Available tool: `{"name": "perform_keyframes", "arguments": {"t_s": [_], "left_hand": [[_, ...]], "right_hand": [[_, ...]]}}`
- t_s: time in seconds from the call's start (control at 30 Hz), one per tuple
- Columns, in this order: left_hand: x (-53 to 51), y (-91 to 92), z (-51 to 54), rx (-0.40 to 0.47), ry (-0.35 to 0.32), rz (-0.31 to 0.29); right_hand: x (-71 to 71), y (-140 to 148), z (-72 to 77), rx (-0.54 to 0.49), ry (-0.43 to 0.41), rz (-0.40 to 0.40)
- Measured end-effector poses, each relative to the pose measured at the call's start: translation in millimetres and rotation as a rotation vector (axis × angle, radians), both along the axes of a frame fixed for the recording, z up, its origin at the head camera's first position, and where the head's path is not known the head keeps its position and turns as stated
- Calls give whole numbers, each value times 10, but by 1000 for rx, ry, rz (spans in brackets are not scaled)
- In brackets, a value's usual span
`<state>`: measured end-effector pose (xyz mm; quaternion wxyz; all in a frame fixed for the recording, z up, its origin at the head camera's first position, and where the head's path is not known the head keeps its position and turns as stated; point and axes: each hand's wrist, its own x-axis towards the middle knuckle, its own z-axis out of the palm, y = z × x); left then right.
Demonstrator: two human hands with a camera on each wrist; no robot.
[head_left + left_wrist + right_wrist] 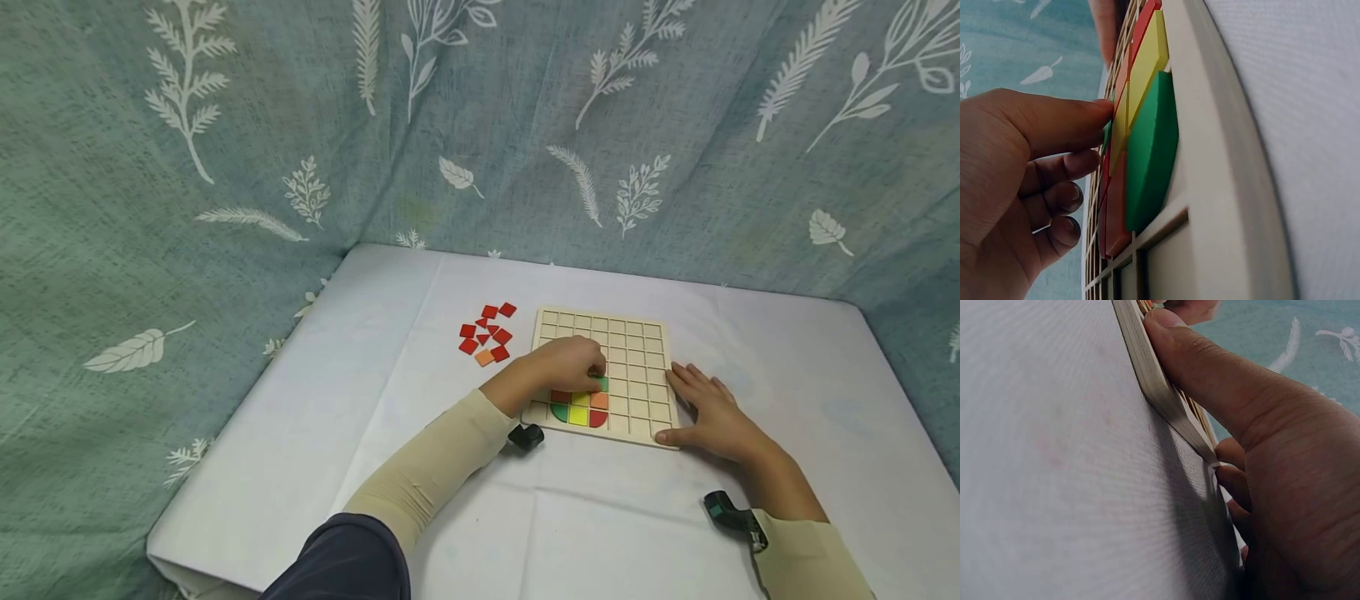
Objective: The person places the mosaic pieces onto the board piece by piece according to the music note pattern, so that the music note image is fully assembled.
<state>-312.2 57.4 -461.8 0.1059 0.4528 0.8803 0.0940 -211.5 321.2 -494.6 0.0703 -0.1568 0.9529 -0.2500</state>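
Note:
A pale wooden grid board (pixel 637 390) lies on the table. My left hand (pixel 568 364) is over its lower left part, thumb and forefinger pinching a small green tile (pixel 603 383) at the board's surface. The left wrist view shows that tile mostly hidden behind the fingertips. Around it sit a green rounded tile (pixel 1154 150), yellow tiles (pixel 578 415), an orange tile (pixel 599 401) and a red rounded tile (pixel 597 418). At the lower right corner my right hand (pixel 708 417) rests with its thumb on the board, the other fingers extended along the right edge.
Several loose red tiles (pixel 490 312), squares and triangles, lie left of the board with an orange tile (pixel 484 357). A white cloth (pixel 450 500) covers the table. Green-blue leaf-patterned curtains (pixel 525 192) hang behind and to the left.

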Motion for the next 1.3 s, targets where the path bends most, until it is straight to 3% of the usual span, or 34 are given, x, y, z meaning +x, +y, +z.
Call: {"name": "perform_keyframes", "arguments": {"t_s": [0.4, 0.57, 0.67, 1.07, 1.3], "left_hand": [[-33, -49, 82, 21, 18, 20], [-39, -135, 151, 30, 29, 39], [-56, -215, 141, 31, 39, 33], [-104, -920, 157, 116, -18, 147], [-76, -1250, 171, 137, 29, 195]], "right_hand": [[-24, 9, 44, 3, 3, 7], [-4, 22, 43, 8, 8, 3], [5, 31, 25, 6, 16, 5], [-9, 22, -38, 5, 18, 13], [19, 4, -20, -7, 17, 18]]}}
